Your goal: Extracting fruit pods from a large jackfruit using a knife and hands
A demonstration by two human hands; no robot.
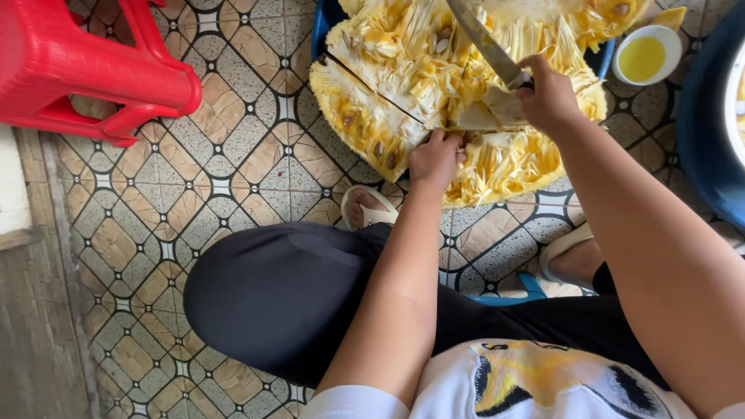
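A big cut-open jackfruit (403,70) with yellow flesh and pale fibres lies on a blue tray (322,23) on the tiled floor. My right hand (547,97) grips the handle of a long knife (485,43), its blade angled up and left across the fruit. My left hand (434,159) presses on the near edge of the fruit, beside the pale core piece (485,115) under the knife. A cut runs through the left section of the fruit.
A red plastic stool (85,66) stands at the upper left. A small white bowl of yellow liquid (646,54) sits at the upper right, beside a dark blue tub (706,124). My knees and sandalled feet are close under the fruit.
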